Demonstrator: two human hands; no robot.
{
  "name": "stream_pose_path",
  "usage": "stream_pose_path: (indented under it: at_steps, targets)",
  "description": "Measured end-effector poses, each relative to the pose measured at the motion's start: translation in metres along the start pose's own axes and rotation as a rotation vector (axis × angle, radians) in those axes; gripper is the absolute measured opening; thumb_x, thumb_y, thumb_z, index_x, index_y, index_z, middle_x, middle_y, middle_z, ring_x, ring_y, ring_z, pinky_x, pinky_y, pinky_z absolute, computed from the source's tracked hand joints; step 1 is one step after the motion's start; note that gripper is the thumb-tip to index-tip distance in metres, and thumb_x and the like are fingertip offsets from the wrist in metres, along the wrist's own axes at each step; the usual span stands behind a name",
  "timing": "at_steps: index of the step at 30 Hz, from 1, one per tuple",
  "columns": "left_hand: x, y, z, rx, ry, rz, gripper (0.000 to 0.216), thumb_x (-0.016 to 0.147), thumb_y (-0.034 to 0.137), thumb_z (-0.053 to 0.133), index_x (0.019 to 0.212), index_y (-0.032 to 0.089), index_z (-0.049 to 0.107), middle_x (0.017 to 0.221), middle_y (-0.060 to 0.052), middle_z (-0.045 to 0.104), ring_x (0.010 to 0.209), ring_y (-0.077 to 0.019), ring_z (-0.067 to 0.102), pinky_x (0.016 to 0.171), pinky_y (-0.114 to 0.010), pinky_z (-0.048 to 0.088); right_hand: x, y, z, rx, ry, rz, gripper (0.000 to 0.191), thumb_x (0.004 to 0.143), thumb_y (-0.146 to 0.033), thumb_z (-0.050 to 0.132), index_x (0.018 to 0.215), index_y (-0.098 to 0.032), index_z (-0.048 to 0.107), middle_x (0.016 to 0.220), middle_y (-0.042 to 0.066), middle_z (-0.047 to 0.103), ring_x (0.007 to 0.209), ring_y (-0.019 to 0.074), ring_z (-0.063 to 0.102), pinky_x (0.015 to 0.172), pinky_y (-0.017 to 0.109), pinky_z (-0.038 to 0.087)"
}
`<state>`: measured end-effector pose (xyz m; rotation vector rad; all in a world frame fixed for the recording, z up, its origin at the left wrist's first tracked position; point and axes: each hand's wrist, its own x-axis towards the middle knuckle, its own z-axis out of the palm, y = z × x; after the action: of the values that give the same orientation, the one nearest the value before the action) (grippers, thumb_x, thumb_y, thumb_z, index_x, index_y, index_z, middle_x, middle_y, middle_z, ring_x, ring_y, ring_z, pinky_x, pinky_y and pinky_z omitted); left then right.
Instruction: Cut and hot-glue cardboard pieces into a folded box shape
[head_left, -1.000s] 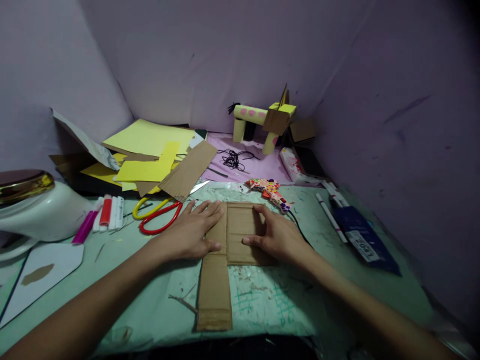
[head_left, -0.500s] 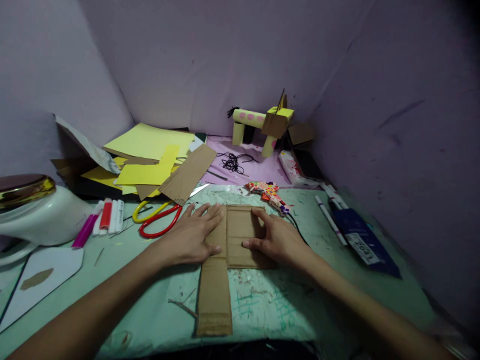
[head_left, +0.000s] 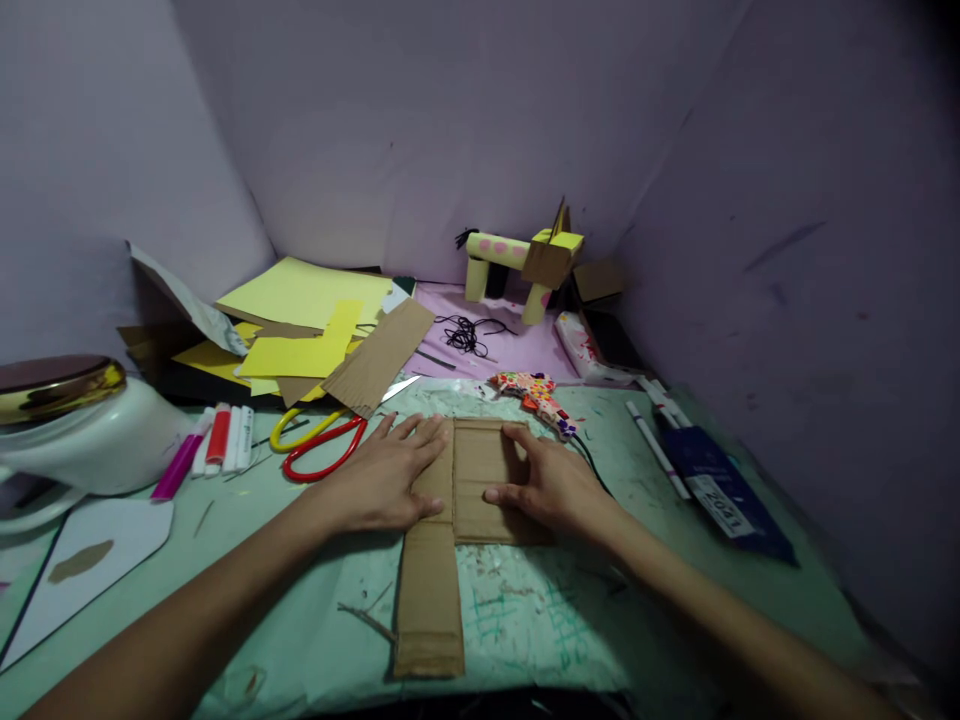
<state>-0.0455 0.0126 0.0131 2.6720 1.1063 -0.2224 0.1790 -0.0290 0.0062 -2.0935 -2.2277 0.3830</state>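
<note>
A long strip of brown cardboard (head_left: 429, 610) lies flat on the table, reaching toward the front edge. My left hand (head_left: 394, 475) rests on its upper part, palm down with the fingers spread. Against the strip's right side sits a squarish cardboard piece (head_left: 484, 480), their edges side by side. My right hand (head_left: 559, 480) lies over the right part of that piece, thumb and index finger apart on its surface; the other fingers are partly hidden. Scissors with red and yellow handles (head_left: 322, 450) lie just left of my left hand, their blades partly under another cardboard piece (head_left: 381, 355).
Behind my hands lies a patterned glue gun (head_left: 529, 390) with a black cord. Yellow paper sheets (head_left: 300, 295) are piled at back left, near markers (head_left: 217, 440) and a white pot-like vessel (head_left: 142, 430). A cardboard-and-paper animal (head_left: 517, 255) stands at the back; a blue packet (head_left: 724, 490) lies right.
The camera view has shifted slightly, so the scene sits a little lower. Both hands and the two cardboard pieces keep the same positions relative to each other.
</note>
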Motion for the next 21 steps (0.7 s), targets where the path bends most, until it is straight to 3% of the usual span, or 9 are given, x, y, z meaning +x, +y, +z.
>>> stream_pose_path:
  at_steps: [6,10,14,17,21]
  targets:
    - [-0.003,-0.001,-0.003,0.012,0.023,0.005,0.080,0.078,0.049,0.054,0.145,0.019,0.023,0.153,-0.010,0.020,0.138,-0.0330,0.021,0.110,-0.057,0.014,-0.006,-0.008,-0.017,-0.166,-0.008,-0.029,0.067,0.074,-0.061,0.059,0.126,-0.020,0.055,0.089,0.017,0.069,0.078,0.0351,0.064,0.061,0.039,0.044]
    - [-0.004,-0.005,-0.001,0.013,0.012,0.027,0.079,0.081,0.053,0.049,0.146,0.021,0.019,0.154,-0.008,0.015,0.139,-0.0323,0.018,0.111,-0.057,0.013,-0.008,-0.006,-0.009,-0.237,0.082,-0.213,0.065,0.080,-0.063,0.049,0.121,-0.015,0.059,0.106,0.021,0.062,0.098,0.0376,0.057,0.082,0.051,0.045]
    - [-0.005,-0.005,0.005,0.026,0.002,0.044,0.071,0.088,0.054,0.035,0.147,0.021,0.015,0.154,-0.007,0.008,0.141,-0.0282,0.009,0.113,-0.053,0.009,-0.006,0.004,0.015,-0.098,0.083,-0.488,0.052,0.095,-0.041,0.035,0.137,-0.011,0.042,0.142,0.020,0.041,0.132,0.0308,0.034,0.107,0.052,0.028]
    - [-0.006,-0.001,0.010,0.055,0.024,0.041,0.068,0.091,0.050,0.028,0.146,0.013,0.015,0.154,-0.011,0.005,0.141,-0.0282,0.003,0.114,-0.050,0.007,-0.004,0.008,0.025,-0.073,-0.002,-0.526,0.056,0.095,-0.040,0.035,0.144,-0.012,0.029,0.151,0.017,0.027,0.140,0.0275,0.017,0.110,0.053,0.021]
    - [-0.003,0.002,0.017,0.063,0.037,0.053,0.068,0.092,0.047,0.027,0.145,0.006,0.016,0.152,-0.017,0.004,0.140,-0.0301,-0.001,0.114,-0.048,0.012,-0.002,0.007,0.025,-0.072,-0.048,-0.534,0.059,0.095,-0.043,0.034,0.146,-0.016,0.021,0.153,0.014,0.021,0.142,0.0262,0.011,0.111,0.057,0.014]
